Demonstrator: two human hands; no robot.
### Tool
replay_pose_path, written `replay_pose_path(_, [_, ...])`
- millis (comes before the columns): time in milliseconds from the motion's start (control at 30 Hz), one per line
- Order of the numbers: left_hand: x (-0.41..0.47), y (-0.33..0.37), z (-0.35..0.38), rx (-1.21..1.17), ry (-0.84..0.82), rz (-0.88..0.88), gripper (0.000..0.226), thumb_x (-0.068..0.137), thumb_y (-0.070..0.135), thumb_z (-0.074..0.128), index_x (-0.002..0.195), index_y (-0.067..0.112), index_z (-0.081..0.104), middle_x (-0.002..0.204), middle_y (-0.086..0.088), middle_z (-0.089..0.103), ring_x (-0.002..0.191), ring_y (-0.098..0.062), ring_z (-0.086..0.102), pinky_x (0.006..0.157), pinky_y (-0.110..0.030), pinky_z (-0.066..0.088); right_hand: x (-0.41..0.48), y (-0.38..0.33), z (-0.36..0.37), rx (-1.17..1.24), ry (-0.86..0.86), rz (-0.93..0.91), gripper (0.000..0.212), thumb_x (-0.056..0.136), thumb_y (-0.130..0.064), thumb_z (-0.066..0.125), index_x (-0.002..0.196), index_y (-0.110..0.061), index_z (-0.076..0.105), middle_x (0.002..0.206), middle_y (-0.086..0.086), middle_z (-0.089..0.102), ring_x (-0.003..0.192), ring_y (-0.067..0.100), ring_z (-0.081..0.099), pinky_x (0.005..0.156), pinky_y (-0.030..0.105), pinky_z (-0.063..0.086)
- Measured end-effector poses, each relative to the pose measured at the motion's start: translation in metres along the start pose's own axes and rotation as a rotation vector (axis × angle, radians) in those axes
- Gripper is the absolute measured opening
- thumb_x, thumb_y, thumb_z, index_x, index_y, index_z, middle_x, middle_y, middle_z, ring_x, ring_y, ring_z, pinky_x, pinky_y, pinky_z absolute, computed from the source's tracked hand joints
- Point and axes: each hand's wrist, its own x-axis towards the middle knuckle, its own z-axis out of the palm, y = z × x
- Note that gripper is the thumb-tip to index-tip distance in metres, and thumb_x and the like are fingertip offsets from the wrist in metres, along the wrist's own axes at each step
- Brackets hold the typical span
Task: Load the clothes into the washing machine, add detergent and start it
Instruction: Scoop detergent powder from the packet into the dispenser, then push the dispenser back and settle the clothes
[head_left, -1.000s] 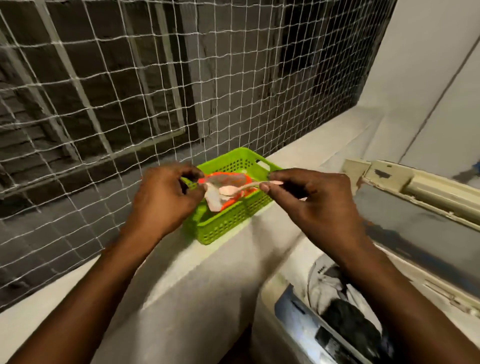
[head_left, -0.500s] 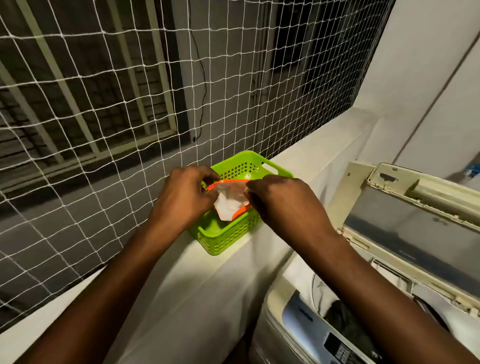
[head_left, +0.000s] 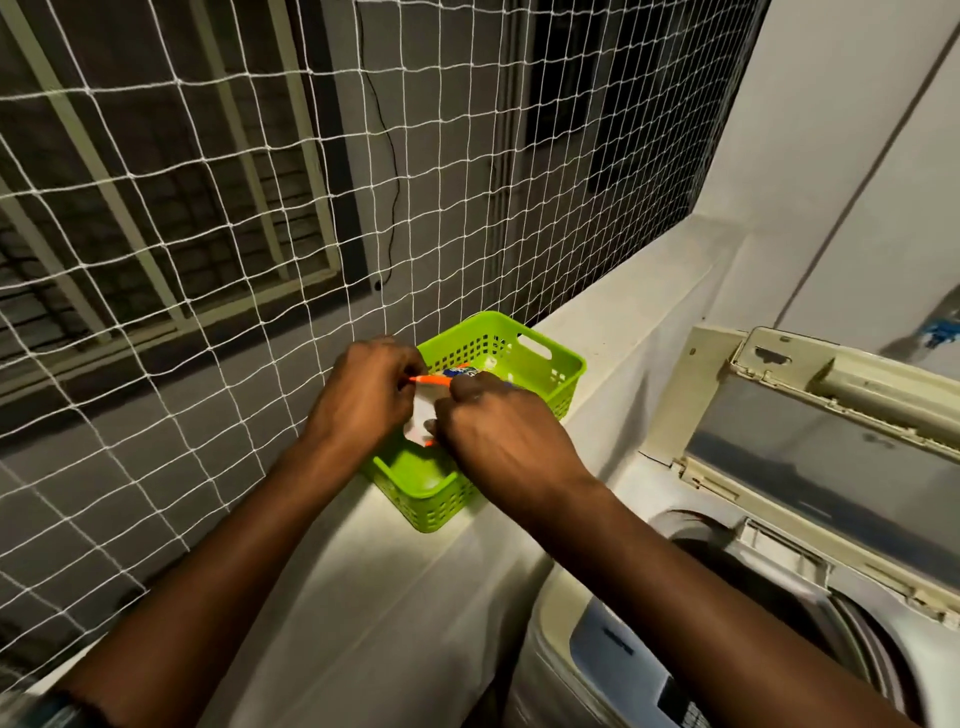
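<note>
We are pinching the detergent packet (head_left: 423, 410) over the green basket (head_left: 550, 374), our left hand (head_left: 363, 397) closed on its 9 o'clock edge, our right hand (head_left: 498, 436) on its 3 o'clock edge. It is looking light, crinkly and slippery, so gripping the orange rim seems best. The washing machine (head_left: 727, 597) is standing open at 4 o'clock.
</note>
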Motion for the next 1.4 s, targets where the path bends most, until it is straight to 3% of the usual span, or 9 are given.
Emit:
replay_pose_path(100, [0.000, -0.002, 0.001, 0.015, 0.009, -0.002, 0.026, 0.070, 0.002, 0.070, 0.087, 0.019, 0.078, 0.083, -0.003, 0.072, 0.078, -0.027, 0.069, 0.071, -0.037, 0.057, -0.005, 0.000, 0.000, 0.077, 0.015, -0.028, 0.019, 0.072, -0.026, 0.088, 0.071, -0.020, 0.070, 0.071, 0.004, 0.066, 0.070, 0.030, 0.068, 0.046, 0.030, 0.044])
replay_pose_path(200, [-0.002, 0.001, 0.000, 0.021, 0.008, -0.020, 0.026, 0.071, 0.006, 0.070, 0.090, 0.021, 0.078, 0.085, -0.003, 0.074, 0.081, -0.029, 0.070, 0.073, -0.039, 0.058, -0.013, 0.007, -0.007, 0.157, 0.032, -0.040, 0.017, 0.089, -0.033, 0.072, 0.079, -0.019, 0.070, 0.078, 0.006, 0.067, 0.077, 0.033, 0.068, 0.054, 0.033, 0.048])
replay_pose_path(333, [-0.006, 0.016, -0.005, -0.009, 0.046, -0.022, 0.037, 0.067, 0.013, 0.066, 0.102, 0.021, 0.078, 0.100, -0.003, 0.076, 0.093, -0.028, 0.071, 0.083, -0.036, 0.058, -0.030, 0.024, -0.022, 0.315, 0.035, 0.078, 0.026, 0.101, -0.040, 0.054, 0.095, -0.023, 0.072, 0.092, 0.003, 0.069, 0.090, 0.028, 0.067, 0.065, 0.036, 0.049])
replay_pose_path(467, [-0.007, 0.050, -0.012, -0.057, 0.011, 0.079, 0.050, 0.065, 0.023, 0.053, 0.108, 0.016, 0.078, 0.106, -0.003, 0.076, 0.101, -0.026, 0.069, 0.091, -0.033, 0.055, -0.054, 0.052, -0.028, 0.477, 0.091, 0.288, 0.027, 0.099, -0.045, 0.057, 0.108, -0.028, 0.076, 0.099, -0.007, 0.073, 0.091, 0.017, 0.069, 0.074, 0.037, 0.056])
replay_pose_path(600, [-0.005, 0.087, -0.007, -0.090, -0.008, 0.147, 0.041, 0.072, 0.026, 0.056, 0.107, 0.019, 0.077, 0.104, 0.001, 0.076, 0.097, -0.021, 0.070, 0.090, -0.028, 0.051, -0.079, 0.083, -0.036, 0.584, 0.148, 0.440, 0.023, 0.098, -0.041, 0.061, 0.107, -0.028, 0.077, 0.096, -0.010, 0.075, 0.083, 0.008, 0.069, 0.072, 0.038, 0.058])
replay_pose_path(833, [0.000, 0.152, 0.037, -0.159, -0.052, 0.228, 0.028, 0.080, 0.027, 0.061, 0.102, 0.019, 0.077, 0.102, 0.001, 0.077, 0.098, -0.021, 0.071, 0.090, -0.034, 0.056, -0.134, 0.130, -0.055, 0.612, 0.173, 0.620, 0.022, 0.098, -0.040, 0.065, 0.108, -0.026, 0.080, 0.104, -0.013, 0.077, 0.089, 0.002, 0.069, 0.074, 0.033, 0.060])
replay_pose_path(1067, [-0.004, 0.221, 0.103, -0.250, -0.109, 0.190, 0.021, 0.086, 0.036, 0.062, 0.098, 0.025, 0.075, 0.093, 0.008, 0.075, 0.086, -0.012, 0.068, 0.079, -0.034, 0.058, -0.200, 0.185, -0.064, 0.592, 0.107, 0.744, 0.025, 0.099, -0.041, 0.064, 0.113, -0.026, 0.078, 0.109, -0.012, 0.076, 0.090, -0.001, 0.066, 0.077, 0.025, 0.060])
replay_pose_path(1233, [-0.009, 0.256, 0.155, -0.274, -0.192, 0.136, 0.016, 0.090, 0.036, 0.067, 0.100, 0.028, 0.077, 0.098, 0.011, 0.075, 0.088, -0.007, 0.067, 0.083, -0.032, 0.059, -0.254, 0.222, -0.050, 0.589, 0.067, 0.796, 0.019, 0.099, -0.036, 0.066, 0.108, -0.025, 0.078, 0.104, -0.011, 0.077, 0.086, 0.004, 0.069, 0.076, 0.036, 0.061])
replay_pose_path(1400, [-0.021, 0.274, 0.208, -0.363, -0.300, 0.101, 0.009, 0.090, 0.027, 0.071, 0.096, 0.023, 0.077, 0.092, 0.009, 0.075, 0.085, -0.009, 0.068, 0.079, -0.038, 0.061, -0.308, 0.247, -0.026, 0.668, 0.004, 0.909, 0.019, 0.100, -0.039, 0.064, 0.106, -0.027, 0.077, 0.101, -0.012, 0.077, 0.082, -0.001, 0.073, 0.074, 0.035, 0.063])
